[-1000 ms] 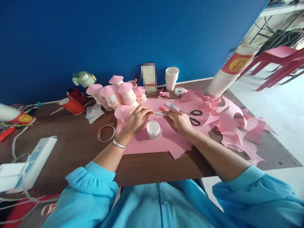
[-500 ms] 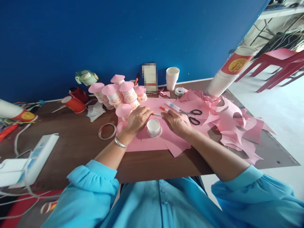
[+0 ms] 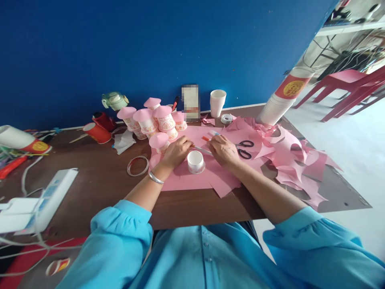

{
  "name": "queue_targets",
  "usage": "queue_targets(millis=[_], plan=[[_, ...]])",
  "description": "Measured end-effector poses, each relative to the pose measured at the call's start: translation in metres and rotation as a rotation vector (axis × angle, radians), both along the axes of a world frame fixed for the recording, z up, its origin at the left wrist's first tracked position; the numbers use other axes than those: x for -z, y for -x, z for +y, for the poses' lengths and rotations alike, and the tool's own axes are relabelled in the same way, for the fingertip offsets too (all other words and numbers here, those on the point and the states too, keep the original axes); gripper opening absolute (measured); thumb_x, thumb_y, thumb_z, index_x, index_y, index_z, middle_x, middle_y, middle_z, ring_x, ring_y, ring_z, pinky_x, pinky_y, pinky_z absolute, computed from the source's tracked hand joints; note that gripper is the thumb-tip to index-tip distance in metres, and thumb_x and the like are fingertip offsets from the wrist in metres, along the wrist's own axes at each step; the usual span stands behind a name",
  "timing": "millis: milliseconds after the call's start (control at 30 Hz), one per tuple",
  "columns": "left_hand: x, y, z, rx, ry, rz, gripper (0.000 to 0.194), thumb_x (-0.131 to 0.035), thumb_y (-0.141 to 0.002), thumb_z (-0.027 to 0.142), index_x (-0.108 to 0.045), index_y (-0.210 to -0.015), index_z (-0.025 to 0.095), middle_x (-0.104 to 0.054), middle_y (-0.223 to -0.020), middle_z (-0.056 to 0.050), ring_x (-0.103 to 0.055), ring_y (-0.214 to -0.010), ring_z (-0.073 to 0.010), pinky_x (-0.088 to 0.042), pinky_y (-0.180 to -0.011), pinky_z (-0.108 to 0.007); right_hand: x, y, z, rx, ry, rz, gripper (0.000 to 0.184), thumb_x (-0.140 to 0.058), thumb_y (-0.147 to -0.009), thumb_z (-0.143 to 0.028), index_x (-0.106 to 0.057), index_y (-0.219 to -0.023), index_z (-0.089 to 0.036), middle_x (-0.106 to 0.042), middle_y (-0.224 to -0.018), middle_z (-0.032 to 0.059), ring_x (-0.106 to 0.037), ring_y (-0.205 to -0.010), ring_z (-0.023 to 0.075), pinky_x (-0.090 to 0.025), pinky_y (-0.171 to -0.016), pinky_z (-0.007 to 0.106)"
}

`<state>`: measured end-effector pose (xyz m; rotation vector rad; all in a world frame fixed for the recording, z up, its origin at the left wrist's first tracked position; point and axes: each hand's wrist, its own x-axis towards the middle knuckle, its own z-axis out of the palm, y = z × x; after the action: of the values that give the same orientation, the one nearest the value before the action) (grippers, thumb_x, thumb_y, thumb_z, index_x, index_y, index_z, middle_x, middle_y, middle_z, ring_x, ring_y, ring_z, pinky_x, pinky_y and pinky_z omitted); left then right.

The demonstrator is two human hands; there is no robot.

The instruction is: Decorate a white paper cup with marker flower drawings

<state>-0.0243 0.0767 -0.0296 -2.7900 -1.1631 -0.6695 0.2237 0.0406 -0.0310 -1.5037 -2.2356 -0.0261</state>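
The brown tabletop is running back to the blue wall; a bare strip is lying between its front edge and the pink sheet; more open room is stretching leftward, while pink scraps are crowding the right side; one white cup is sitting on the sheet, nearer the body than the fingers; the left hand and right hand are keeping slightly apart, both pinching one slim marker spanning the gap; six pink cone roofs are showing near the wall and the left hand; two stacks of white cups, one upright and one leaning, are standing farther back; one pair of scissors is lying beside the right hand; compared with a second ago, the marker is sloping more steeply down toward the right hand, which is now covering more of the white tube; the cup is keeping its place on the sheet.
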Motion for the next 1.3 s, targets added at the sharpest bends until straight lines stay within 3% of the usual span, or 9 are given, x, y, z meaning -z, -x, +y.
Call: queue_targets(millis=[167, 400, 567, 700, 800, 900, 1100, 1167, 1300], plan=[[0.005, 0.002, 0.002, 0.027, -0.012, 0.018, 0.027, -0.053, -0.104, 0.012, -0.074, -0.120, 0.014, -0.077, -0.118, -0.014, -0.073, -0.107, -0.0263, -0.062, -0.093, -0.041, 0.006, -0.012, 0.012, 0.122, -0.018, -0.053, 0.030, -0.049, -0.106, -0.019, -0.078, -0.099, -0.019, -0.070, -0.112, 0.0158, -0.060, -0.104, 0.0298, -0.049, -0.082, 0.039], [0.002, 0.002, -0.004, -0.007, -0.063, -0.118, 0.036, -0.047, -0.102, 0.006, -0.074, -0.123, 0.017, -0.079, -0.118, -0.013, -0.074, -0.111, -0.0248, -0.062, -0.095, -0.040, 0.011, -0.010, 0.018, 0.139, -0.046, -0.064, 0.022, -0.056, -0.100, -0.017, -0.075, -0.091, -0.019, -0.071, -0.103, 0.0160, -0.062, -0.100, 0.0308, -0.049, -0.080, 0.040], [-0.007, -0.002, -0.008, -0.015, -0.063, -0.369, 0.029, -0.052, -0.109, 0.026, -0.068, -0.132, 0.020, -0.075, -0.126, -0.012, -0.074, -0.112, -0.0222, -0.062, -0.098, -0.040, -0.004, -0.009, 0.009, 0.105, -0.133, 0.014, 0.028, -0.045, -0.109, -0.027, -0.071, -0.112, -0.018, -0.073, -0.110, 0.0153, -0.065, -0.104, 0.0302, -0.050, -0.090, 0.041], [-0.019, -0.006, -0.011, 0.083, 0.096, -0.538, 0.047, -0.060, -0.106, 0.046, -0.060, -0.146, 0.021, -0.076, -0.125, -0.012, -0.074, -0.094, -0.0174, -0.062, -0.087, -0.034, -0.015, -0.003, -0.001, -0.055, -0.177, 0.113, 0.032, -0.039, -0.113, -0.032, -0.069, -0.118, -0.021, -0.075, -0.107, 0.0116, -0.067, -0.097, 0.0255, -0.052, -0.088, 0.037], [-0.027, -0.009, -0.015, 0.105, 0.199, -0.571, 0.037, -0.063, -0.104, 0.049, -0.073, -0.128, 0.022, -0.080, -0.110, -0.009, -0.074, -0.092, -0.0172, -0.061, -0.080, -0.029, -0.018, 0.000, -0.006, -0.185, -0.195, 0.197, 0.033, -0.040, -0.113, -0.033, -0.071, -0.116, -0.022, -0.075, -0.106, 0.0116, -0.068, -0.099, 0.0251, -0.054, -0.089, 0.035], [-0.031, -0.008, -0.017, 0.097, 0.237, -0.549, 0.032, -0.064, -0.104, 0.050, -0.081, -0.107, 0.023, -0.082, -0.099, -0.007, -0.074, -0.090, -0.0177, -0.060, -0.083, -0.031, -0.021, 0.000, -0.007, -0.213, -0.183, 0.182, 0.033, -0.041, -0.114, -0.035, -0.072, -0.116, -0.022, -0.076, -0.105, 0.0113, -0.068, -0.098, 0.0247, -0.054, -0.089, 0.035], [-0.029, 0.010, -0.007, -0.122, 0.351, -0.776, 0.052, -0.052, -0.105, 0.064, -0.075, -0.091, 0.019, -0.075, -0.077, -0.004, -0.064, -0.064, -0.0146, -0.053, -0.060, -0.027, -0.020, -0.020, 0.005, -0.060, -0.237, 0.207, 0.035, -0.040, -0.113, -0.035, -0.073, -0.114, -0.023, -0.077, -0.101, 0.0109, -0.068, -0.096, 0.0264, -0.054, -0.088, 0.039], [-0.025, 0.014, -0.003, -0.115, 0.277, -0.696, 0.043, -0.059, -0.103, 0.059, -0.075, -0.095, 0.020, -0.077, -0.086, -0.006, -0.067, -0.073, -0.0163, -0.055, -0.067, -0.029, -0.016, -0.025, 0.008, 0.031, -0.233, 0.244, 0.034, -0.040, -0.112, -0.035, -0.071, -0.114, -0.023, -0.077, -0.103, 0.0112, -0.069, -0.097, 0.0269, -0.054, -0.087, 0.038], [-0.016, 0.014, -0.004, -0.091, 0.174, -0.228, 0.027, -0.061, -0.103, 0.040, -0.078, -0.100, 0.020, -0.076, -0.098, -0.009, -0.070, -0.081, -0.0207, -0.055, -0.071, -0.033, -0.006, -0.019, 0.004, 0.049, -0.094, 0.123, 0.031, -0.056, -0.107, -0.043, -0.070, -0.123, -0.020, -0.077, -0.107, 0.0131, -0.072, -0.097, 0.0279, -0.054, -0.076, 0.035]])
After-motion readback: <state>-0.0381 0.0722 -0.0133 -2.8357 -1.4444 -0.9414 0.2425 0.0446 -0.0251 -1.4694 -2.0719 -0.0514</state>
